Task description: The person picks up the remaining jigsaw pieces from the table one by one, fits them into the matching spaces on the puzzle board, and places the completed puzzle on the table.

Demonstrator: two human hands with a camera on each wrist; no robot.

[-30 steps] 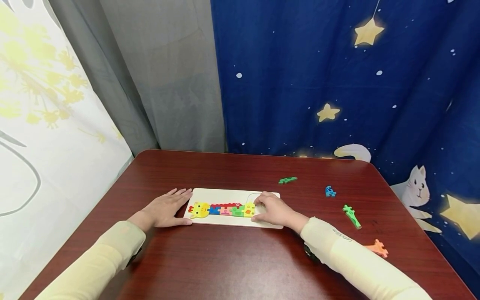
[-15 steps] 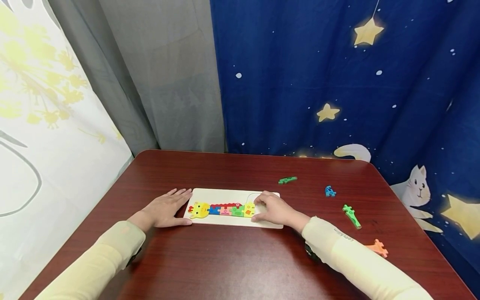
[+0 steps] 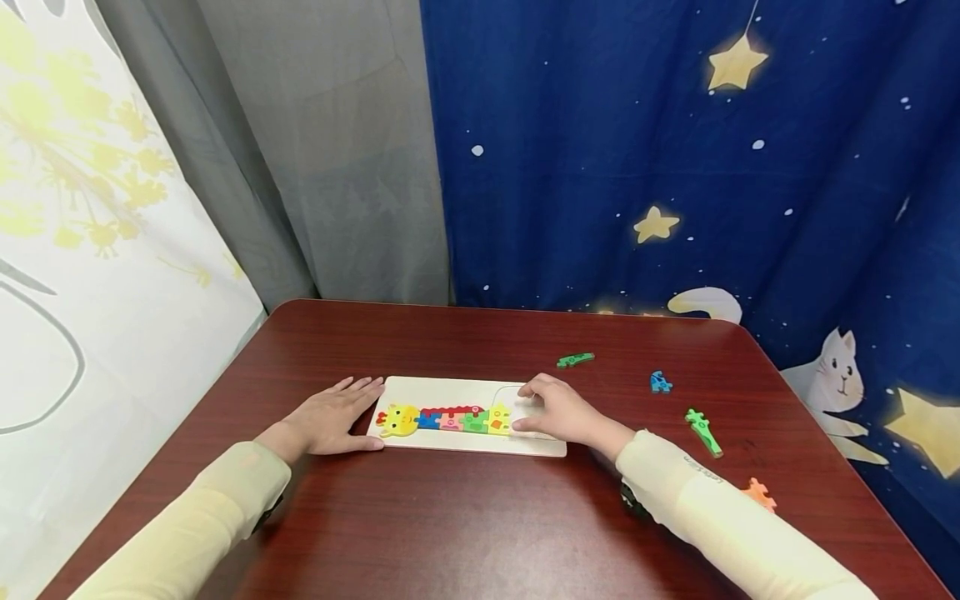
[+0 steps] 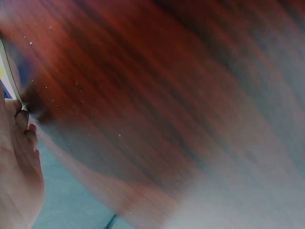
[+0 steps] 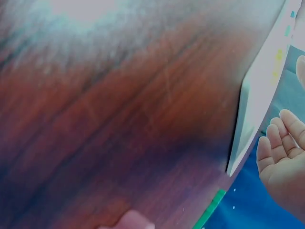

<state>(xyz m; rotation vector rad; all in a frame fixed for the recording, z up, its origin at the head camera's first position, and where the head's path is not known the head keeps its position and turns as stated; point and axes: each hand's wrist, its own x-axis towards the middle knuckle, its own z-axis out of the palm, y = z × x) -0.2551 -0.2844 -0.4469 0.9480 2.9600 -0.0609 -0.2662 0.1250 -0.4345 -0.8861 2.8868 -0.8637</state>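
Note:
A white puzzle board lies flat on the table. Set into it is a giraffe with a yellow head, a red mane strip and neck pieces running blue, pink, green and yellow. My left hand rests with spread, straight fingers at the board's left edge; the left wrist view shows part of that hand. Over the board's right end my right hand hovers just right of the yellow piece. In the right wrist view its fingers are loosely bent, apart from the thumb, holding nothing.
Loose puzzle pieces lie beyond and right of the board: a dark green one, a blue one, a light green one and an orange one, partly behind the right sleeve. Curtains hang behind the brown table.
My right hand has let go of the yellow piece and drawn slightly right and up from it. The left hand and the board have stayed put.

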